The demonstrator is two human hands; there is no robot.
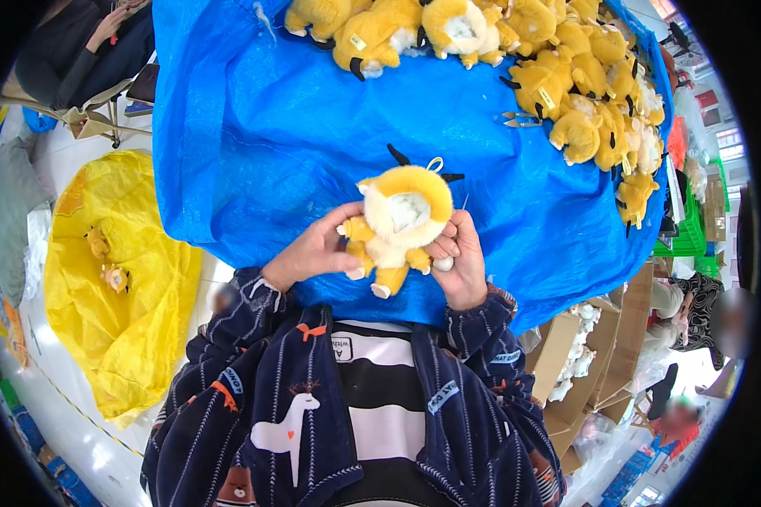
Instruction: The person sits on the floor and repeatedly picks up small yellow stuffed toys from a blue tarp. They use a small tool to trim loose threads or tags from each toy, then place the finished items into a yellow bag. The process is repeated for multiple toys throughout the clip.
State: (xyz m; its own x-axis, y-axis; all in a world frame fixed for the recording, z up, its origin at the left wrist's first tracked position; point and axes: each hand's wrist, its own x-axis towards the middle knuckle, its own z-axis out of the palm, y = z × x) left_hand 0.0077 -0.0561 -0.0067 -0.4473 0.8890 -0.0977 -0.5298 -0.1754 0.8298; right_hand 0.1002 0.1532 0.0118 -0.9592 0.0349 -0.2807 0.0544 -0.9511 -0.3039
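Head view, from the left edge: what comes first?

A grey sack (13,220), then a co-worker (55,59) in dark clothes, at the upper left and partly cut off. Below the co-worker lies a yellow bag (144,346) with two small toys (115,278) in it.

And to the right of that?

A blue sheet (313,118), spread wide and creased. The left hand (309,249) is over its near edge, fingers bent and closed against the side of a plush (389,255), around its arm and leg.

Where exactly is the plush?

Between the two hands, over the near part of the sheet, head away from the wearer. It is yellow with a white belly, two black horns and a loop on top; a white oval hollow fills its face.

What about the right hand (463,266)?

Closed too: thumb and fingers nip the plush at its other side, by the head and arm. A pale round bit shows at that hand; I can't tell what it is.

Further right?

Metal snips (522,120) on the sheet, just beside a pile (537,84) of similar yellow plushes. Nearer the wearer stands a carton (558,338) with white toys (573,355) inside; farther right, a green crate (689,232).
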